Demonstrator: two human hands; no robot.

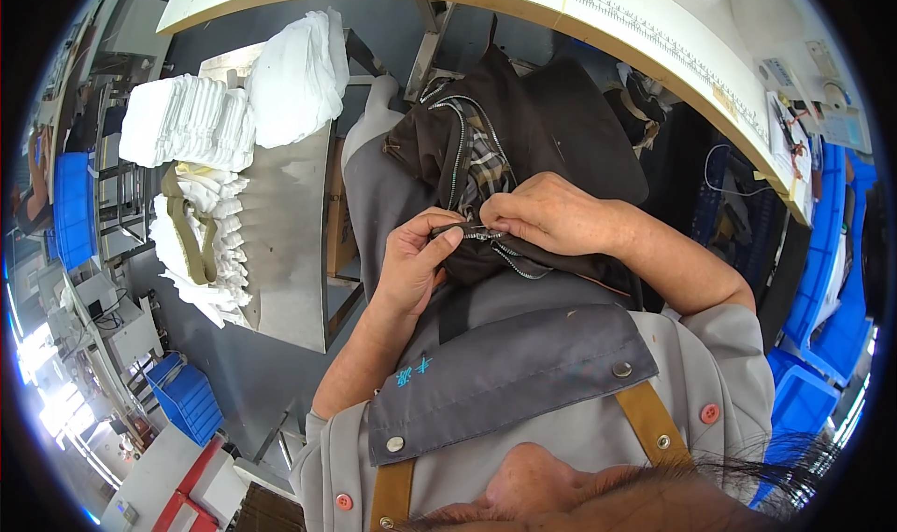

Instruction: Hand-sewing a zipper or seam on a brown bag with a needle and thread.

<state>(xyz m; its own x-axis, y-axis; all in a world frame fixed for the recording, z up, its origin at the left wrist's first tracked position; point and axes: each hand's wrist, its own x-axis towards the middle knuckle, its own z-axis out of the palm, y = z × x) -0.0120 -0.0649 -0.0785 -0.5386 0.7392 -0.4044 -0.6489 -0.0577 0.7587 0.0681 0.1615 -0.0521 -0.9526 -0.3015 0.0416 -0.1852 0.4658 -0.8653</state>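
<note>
A dark brown garment (pixel 584 140) with silver zippers and a plaid lining (pixel 484 158) lies bunched across my lap, over my grey apron. My left hand (pixel 420 252) pinches a dark strip of fabric with a silver zipper (pixel 490 238) between thumb and fingers. Just right of it, my right hand (pixel 551 216) has its fingers curled onto the same zipper edge, thumb and forefinger close together; exactly what its fingertips hold is partly hidden. A second length of zipper hangs in a loop below my hands.
A metal side table (pixel 285 252) at left bears stacked white fabric pieces (pixel 187 121) and an olive strap (pixel 182 219). A ruler-edged worktable (pixel 654 23) curves ahead and right. Blue bins (pixel 813 298) stand at right, a blue basket (pixel 182 397) at lower left. Another person's arm (pixel 37 177) shows at far left.
</note>
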